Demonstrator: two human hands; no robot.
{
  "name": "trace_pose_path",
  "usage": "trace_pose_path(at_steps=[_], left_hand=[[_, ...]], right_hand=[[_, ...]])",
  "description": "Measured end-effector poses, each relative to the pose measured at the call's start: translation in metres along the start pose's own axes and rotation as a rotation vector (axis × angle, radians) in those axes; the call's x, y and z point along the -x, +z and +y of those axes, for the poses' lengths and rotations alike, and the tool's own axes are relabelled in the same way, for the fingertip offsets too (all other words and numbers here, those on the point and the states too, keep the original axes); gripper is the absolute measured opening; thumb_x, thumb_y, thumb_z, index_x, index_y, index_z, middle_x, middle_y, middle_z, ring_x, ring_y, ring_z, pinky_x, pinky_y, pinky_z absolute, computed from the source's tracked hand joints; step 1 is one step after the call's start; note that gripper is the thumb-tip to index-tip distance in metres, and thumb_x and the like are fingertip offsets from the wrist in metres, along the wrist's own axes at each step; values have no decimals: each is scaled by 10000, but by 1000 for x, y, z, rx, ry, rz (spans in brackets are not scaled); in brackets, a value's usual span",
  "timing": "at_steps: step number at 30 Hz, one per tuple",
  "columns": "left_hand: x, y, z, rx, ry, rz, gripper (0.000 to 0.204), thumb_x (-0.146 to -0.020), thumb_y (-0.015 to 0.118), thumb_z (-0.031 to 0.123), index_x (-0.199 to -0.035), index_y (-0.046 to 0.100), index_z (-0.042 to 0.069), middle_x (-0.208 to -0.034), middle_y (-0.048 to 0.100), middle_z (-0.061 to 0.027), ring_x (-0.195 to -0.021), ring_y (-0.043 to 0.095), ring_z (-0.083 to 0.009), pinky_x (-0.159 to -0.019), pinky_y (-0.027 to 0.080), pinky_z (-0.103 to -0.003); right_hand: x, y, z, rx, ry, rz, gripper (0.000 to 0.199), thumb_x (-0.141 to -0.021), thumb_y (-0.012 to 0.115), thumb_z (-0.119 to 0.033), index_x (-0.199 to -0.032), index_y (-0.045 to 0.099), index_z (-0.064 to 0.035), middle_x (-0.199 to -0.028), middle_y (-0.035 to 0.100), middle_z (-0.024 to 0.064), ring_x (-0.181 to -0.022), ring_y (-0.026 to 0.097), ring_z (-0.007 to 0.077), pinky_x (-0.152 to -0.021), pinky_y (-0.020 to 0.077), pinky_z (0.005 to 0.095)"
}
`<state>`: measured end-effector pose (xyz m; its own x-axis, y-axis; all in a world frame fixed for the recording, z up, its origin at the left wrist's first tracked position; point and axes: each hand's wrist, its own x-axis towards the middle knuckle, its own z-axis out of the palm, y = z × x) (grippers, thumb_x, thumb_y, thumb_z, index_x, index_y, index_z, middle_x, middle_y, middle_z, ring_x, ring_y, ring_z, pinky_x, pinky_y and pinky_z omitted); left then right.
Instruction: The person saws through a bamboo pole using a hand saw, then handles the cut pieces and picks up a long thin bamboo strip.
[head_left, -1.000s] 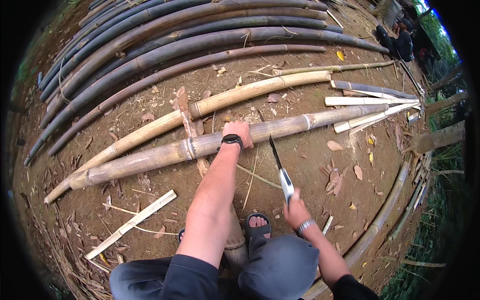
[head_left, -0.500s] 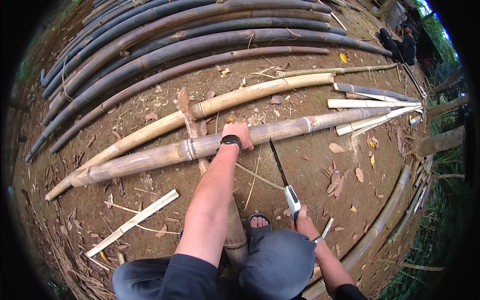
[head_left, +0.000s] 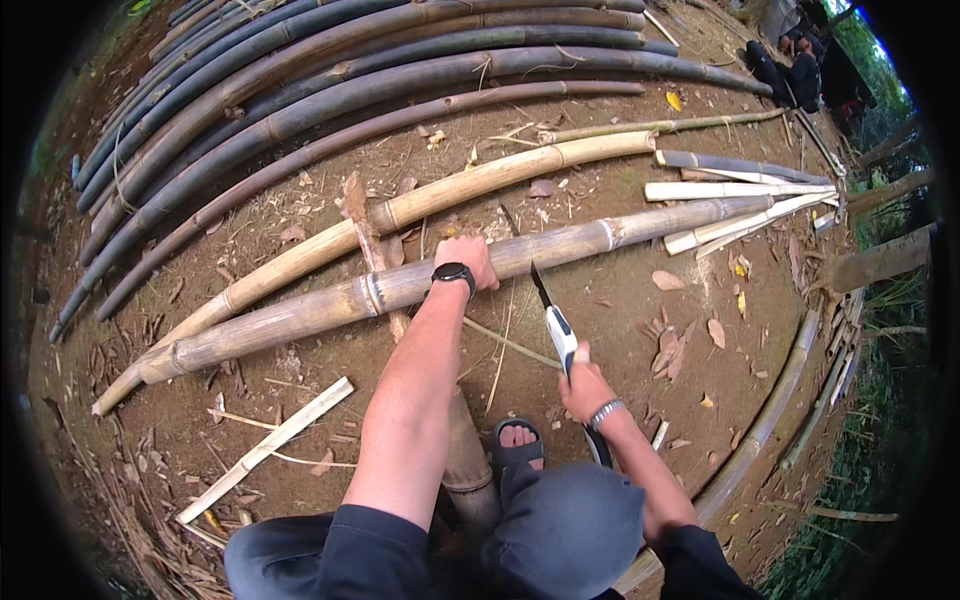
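Left hand: the left hand was curled into a fist over the bamboo pole, knuckles up, gripping it from above; fingers on the far underside could not be seen.
Left wrist: carried a black watch.
Right hand: the right hand was wrapped around the handle of the saw, fingers folded closed.
Right wrist: wore a silvery band.
Saw: white-and-dark grip, dark blade slanting up and to the left; blade showed on both the near and far sides of the pole, just right of the left hand. Stretch between was hidden; could not tell whether it sat in a cut or passed beneath.
Bamboo pole: grey-brown, jointed, lay across the middle of the ground; its left end overlapped the yellow pole, its right end lay by the split pieces.
Cross-piece: a brown strip of wood ran crosswise near the left hand, partly covered by both poles.
Near the feet: a sandalled foot showed beside a thick bamboo length.
Lower left: a pale slat lay at a slant.
Upper area: a row of dark poles lay side by side.
Upper right: another person in dark clothes, well apart from the work.
Litter: dry leaves and chips, scattered.
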<state>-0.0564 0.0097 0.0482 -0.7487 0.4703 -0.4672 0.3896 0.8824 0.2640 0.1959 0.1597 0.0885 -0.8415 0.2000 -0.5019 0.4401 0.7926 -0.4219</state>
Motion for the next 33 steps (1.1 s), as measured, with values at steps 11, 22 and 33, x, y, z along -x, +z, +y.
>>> trace_pose_path(at_steps=[11,22,33], left_hand=[[13,3,-16,20,-39,-41,571,-633,847,477,-1009,744,60,-1065,726,-160,-997,705,-287,-865,563,-389],[10,3,-6,11,3,21,518,-654,837,454,-981,746,62,-1028,730,-175,-963,712,-296,-841,569,-384],[7,1,0,12,-22,13,540,-626,840,455,-994,751,70,-1041,732,-155,-976,711,-284,-852,568,-376]], right_hand=[[46,-4,-10,-39,26,-56,555,-876,558,-76,-1272,203,82,-798,619,373,-809,627,546,-712,501,596],[82,17,25,-112,140,-28,507,-893,567,-105,-1265,283,89,-815,620,371,-794,628,535,-681,498,589],[44,6,14,-13,7,68,492,-913,560,-127,-1255,272,76,-796,621,357,-772,620,537,-672,493,596]])
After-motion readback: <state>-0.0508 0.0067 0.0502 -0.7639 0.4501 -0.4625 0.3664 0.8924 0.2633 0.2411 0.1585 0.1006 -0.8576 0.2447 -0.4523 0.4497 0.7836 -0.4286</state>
